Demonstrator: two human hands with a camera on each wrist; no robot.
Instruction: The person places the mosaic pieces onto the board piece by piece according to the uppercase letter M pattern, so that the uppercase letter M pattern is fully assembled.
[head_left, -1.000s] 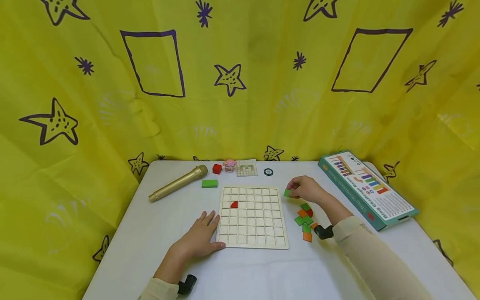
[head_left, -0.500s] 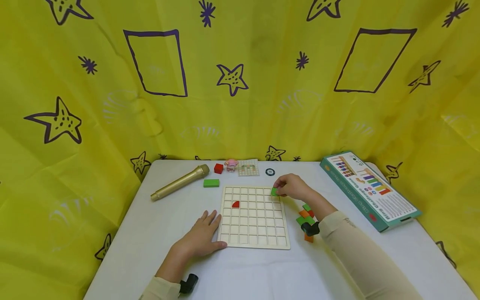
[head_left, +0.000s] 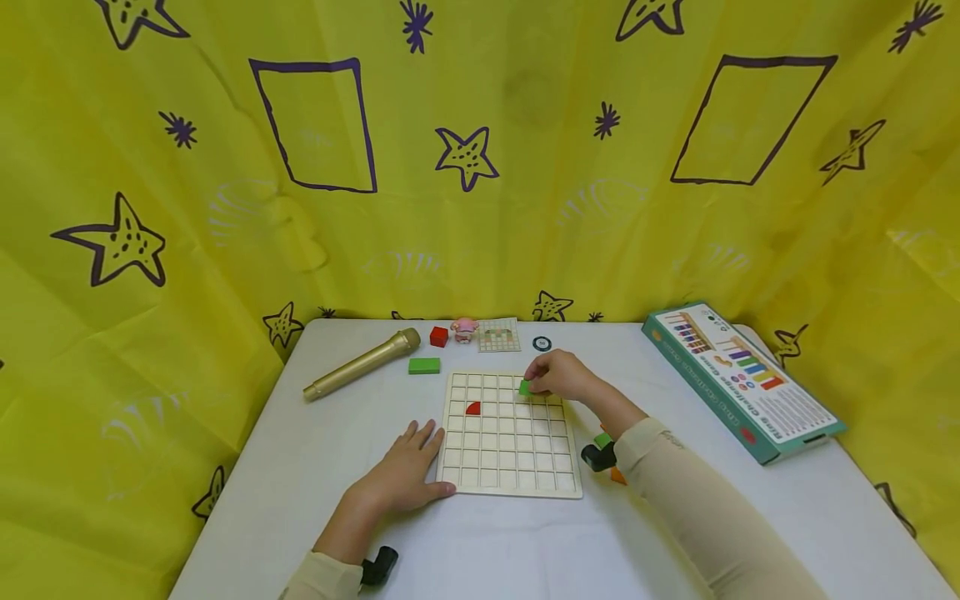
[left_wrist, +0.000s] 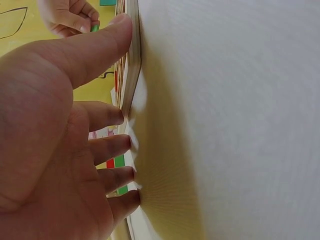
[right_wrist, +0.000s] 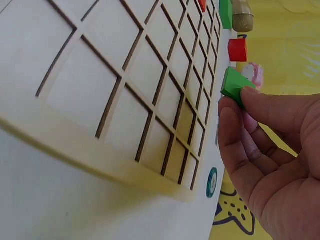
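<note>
My right hand [head_left: 564, 377] pinches a green square tile [right_wrist: 234, 85] between thumb and fingertips, over the far right part of the wooden grid board [head_left: 489, 490]. A red quarter-round tile [head_left: 473, 408] lies in one cell toward the board's upper left. At the board's left edge my left hand [head_left: 401, 471] lies with straight, spread fingers, its thumb touching the near left corner. The left wrist view shows the thumb [left_wrist: 100, 52] against the board's side. Partly hidden behind the right wrist is a small pile of green and orange tiles [head_left: 602, 439].
Behind the board are a gold microphone [head_left: 363, 364], a green block [head_left: 424, 366], a red cube [head_left: 438, 337], a pink figurine [head_left: 464, 330], a printed grid card [head_left: 498, 335] and a round dark-rimmed chip [head_left: 542, 343]. A boxed game [head_left: 742, 379] lies at the right. A yellow curtain [head_left: 517, 233] hangs behind.
My right hand has carried the green tile leftward from beside the board to above its upper right cells. The right forearm now covers more of the tile pile. My left hand keeps its place.
</note>
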